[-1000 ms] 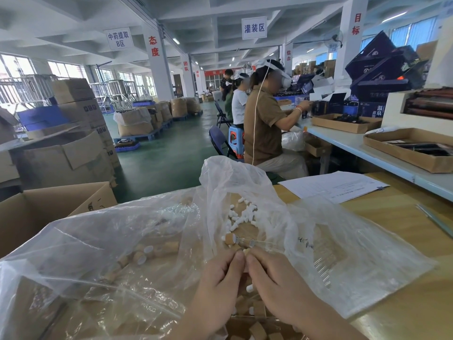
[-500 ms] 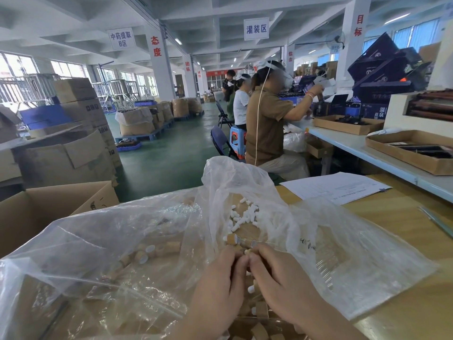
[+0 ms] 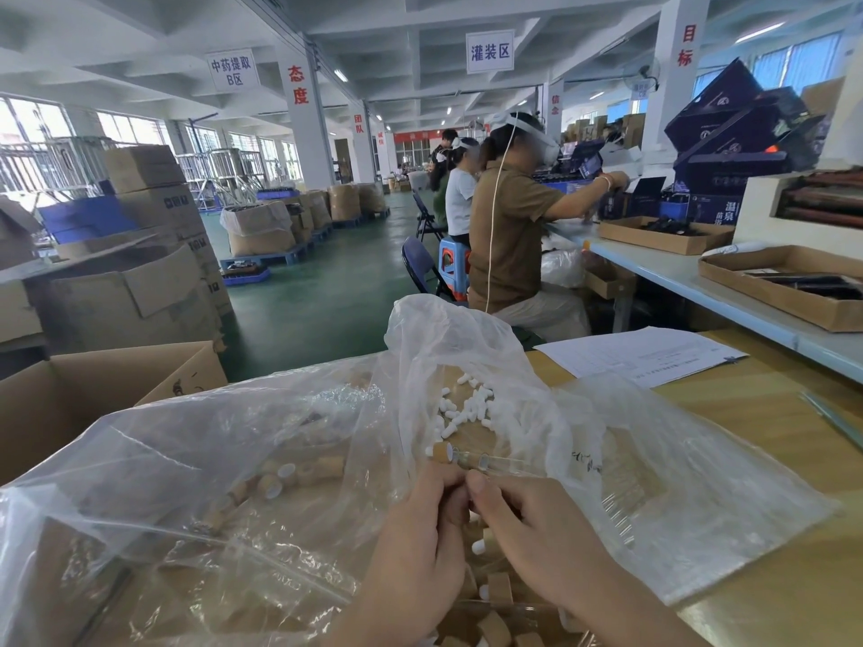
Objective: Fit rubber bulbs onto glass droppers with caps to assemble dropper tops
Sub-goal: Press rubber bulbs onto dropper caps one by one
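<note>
Two hands are pinching a small part over the plastic bag (image 3: pixel 233 436).
The left hand (image 3: pixel 420 548) and right hand (image 3: pixel 537 539) are meeting fingertip to fingertip, hiding that part; just beyond them a capped glass dropper (image 3: pixel 471 459) is lying beside the white rubber bulbs (image 3: pixel 460 408). The glass is looking thin and breakable, the bulbs soft and light, so gripping at the cap seems safest.

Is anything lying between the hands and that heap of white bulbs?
Yes. A capped dropper lies crosswise just beyond the left hand and right hand, in front of the bulbs. Nothing else visible intervenes.
</note>
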Demonstrator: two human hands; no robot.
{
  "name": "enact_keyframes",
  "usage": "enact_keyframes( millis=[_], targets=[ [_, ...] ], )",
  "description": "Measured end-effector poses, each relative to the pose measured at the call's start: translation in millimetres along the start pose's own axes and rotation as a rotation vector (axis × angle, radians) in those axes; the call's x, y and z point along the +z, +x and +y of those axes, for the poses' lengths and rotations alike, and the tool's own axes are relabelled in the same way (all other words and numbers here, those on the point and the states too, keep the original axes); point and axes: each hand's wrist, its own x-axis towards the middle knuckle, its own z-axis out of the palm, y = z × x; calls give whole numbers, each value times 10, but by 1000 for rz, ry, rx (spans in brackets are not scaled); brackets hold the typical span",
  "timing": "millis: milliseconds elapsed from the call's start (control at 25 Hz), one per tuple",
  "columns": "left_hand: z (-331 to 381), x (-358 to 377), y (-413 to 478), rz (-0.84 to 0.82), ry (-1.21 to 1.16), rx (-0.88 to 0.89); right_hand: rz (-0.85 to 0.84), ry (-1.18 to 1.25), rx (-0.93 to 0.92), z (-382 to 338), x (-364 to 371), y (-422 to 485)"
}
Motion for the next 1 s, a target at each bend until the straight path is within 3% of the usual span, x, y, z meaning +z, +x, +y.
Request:
enact_keyframes(
  millis=[360, 720, 1000],
  targets=[
    [42, 44, 6, 58, -28, 60, 47, -25, -44, 26, 8, -31],
    [-21, 28, -1, 104, -183, -221, 18, -85, -74, -52, 25, -62],
    [-14, 57, 8, 101, -199, -168, 8, -82, -136, -63, 33, -58]
  ],
)
